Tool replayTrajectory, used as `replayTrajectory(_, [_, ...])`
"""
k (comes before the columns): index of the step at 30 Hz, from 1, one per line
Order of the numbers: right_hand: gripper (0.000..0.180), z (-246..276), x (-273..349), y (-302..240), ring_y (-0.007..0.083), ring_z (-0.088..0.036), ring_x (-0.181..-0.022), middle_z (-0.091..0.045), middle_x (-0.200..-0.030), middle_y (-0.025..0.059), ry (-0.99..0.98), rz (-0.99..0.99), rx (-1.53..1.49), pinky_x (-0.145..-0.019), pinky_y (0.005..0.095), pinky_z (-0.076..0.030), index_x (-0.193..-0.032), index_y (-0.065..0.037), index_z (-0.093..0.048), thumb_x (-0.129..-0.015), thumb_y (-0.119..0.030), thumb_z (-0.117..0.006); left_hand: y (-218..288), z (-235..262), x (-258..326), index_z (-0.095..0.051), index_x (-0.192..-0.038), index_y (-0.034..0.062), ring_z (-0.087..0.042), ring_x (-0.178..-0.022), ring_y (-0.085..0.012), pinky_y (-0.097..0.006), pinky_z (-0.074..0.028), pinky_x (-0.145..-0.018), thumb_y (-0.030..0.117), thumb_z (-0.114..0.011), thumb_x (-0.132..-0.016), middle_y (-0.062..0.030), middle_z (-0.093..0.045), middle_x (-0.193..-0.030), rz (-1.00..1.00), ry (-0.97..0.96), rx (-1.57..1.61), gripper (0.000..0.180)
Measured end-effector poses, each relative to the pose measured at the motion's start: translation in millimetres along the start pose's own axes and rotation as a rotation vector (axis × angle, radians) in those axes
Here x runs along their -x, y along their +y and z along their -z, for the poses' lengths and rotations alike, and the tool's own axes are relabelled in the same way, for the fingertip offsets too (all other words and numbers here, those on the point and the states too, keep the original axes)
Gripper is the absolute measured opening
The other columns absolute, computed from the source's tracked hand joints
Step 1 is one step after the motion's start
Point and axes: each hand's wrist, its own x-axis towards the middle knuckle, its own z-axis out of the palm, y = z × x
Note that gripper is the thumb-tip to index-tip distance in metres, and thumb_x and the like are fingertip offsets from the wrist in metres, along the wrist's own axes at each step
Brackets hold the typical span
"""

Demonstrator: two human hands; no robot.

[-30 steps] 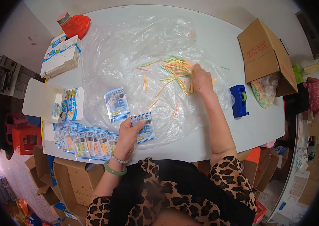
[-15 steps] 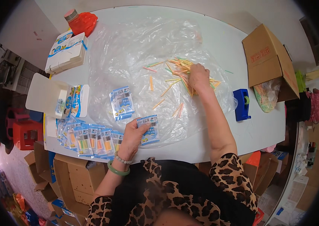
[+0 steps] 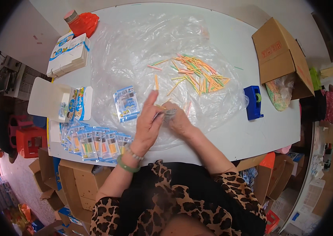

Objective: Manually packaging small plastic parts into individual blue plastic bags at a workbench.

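Observation:
My left hand, wearing a beaded bracelet and a green bangle, pinches a small plastic packet with its index finger stretched out. Against the packet's far side my right hand is closed, its fingertips partly hidden. A thin yellow stick shows between the two hands. Farther right lies a loose pile of yellow, pink and green sticks on a clear plastic sheet. Left of my hands rests a stack of flat blue-and-white packets. Several packets with coloured sticks inside overlap along the table's near left edge.
An open white carton stands at the left, below a stack of folded cartons. A pink-lidded bottle and a red bag sit behind. On the right are a blue tape dispenser and a cardboard box.
My right hand has left the stick pile and come back to the packet in my left hand. The packet has turned and is now mostly hidden between both hands.

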Motion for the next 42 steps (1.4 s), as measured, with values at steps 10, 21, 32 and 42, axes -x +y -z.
replayTrajectory(10, [0.015, -19.8, 5.0, 9.2, 0.0337, -0.058, -0.079, -0.060, -0.080, 0.0128, 0.056, -0.091, -0.239, -0.070, 0.0406, -0.045, -0.089, -0.005, -0.058, -0.082, -0.018, -0.060, -18.9, -29.7, 9.0, -0.056, -0.101, -0.0002, -0.042, -0.127, -0.0210, -0.030, -0.032, -0.104, 0.000, -0.050, -0.090, -0.0160, -0.047, -0.136, 0.258, 0.069, 0.337, 0.012])
replayTrajectory(21, [0.018, -22.7, 8.7, 18.9, 0.0285, -0.059, -0.086, -0.062, -0.089, 0.0116, 0.170, 0.111, -0.127, -0.077, 0.0348, -0.046, -0.094, -0.004, -0.060, -0.082, -0.018, -0.063, -4.8, -10.7, 7.6, -0.060, -0.101, 0.0012, -0.059, -0.109, -0.0230, -0.034, -0.045, -0.092, 0.003, -0.057, -0.088, -0.0106, -0.065, -0.105, 0.018, 0.035, -0.181, 0.013])
replayTrajectory(32, [0.011, -7.2, 5.9, -2.5, 0.0219, -0.060, -0.076, -0.059, -0.081, 0.0100, 0.050, -0.122, -0.232, -0.072, 0.0308, -0.047, -0.094, -0.002, -0.055, -0.084, -0.006, -0.054, -6.0, 13.2, 11.4, -0.059, -0.108, 0.0010, -0.057, -0.082, -0.0053, -0.021, -0.048, -0.074, 0.010, -0.053, -0.094, -0.0027, -0.064, -0.094, 0.540, 0.258, 0.541, 0.018])
replayTrajectory(42, [0.011, 4.5, 7.4, 3.5, 0.0206, -0.060, -0.076, -0.060, -0.082, 0.0104, 0.136, -0.104, -0.297, -0.071, 0.0296, -0.047, -0.096, -0.004, -0.055, -0.088, -0.012, -0.054, -9.3, 16.8, 17.2, -0.057, -0.108, 0.0007, -0.058, -0.085, -0.0075, -0.025, -0.051, -0.077, 0.010, -0.052, -0.094, -0.0026, -0.063, -0.095, 0.534, 0.069, 0.413, 0.018])
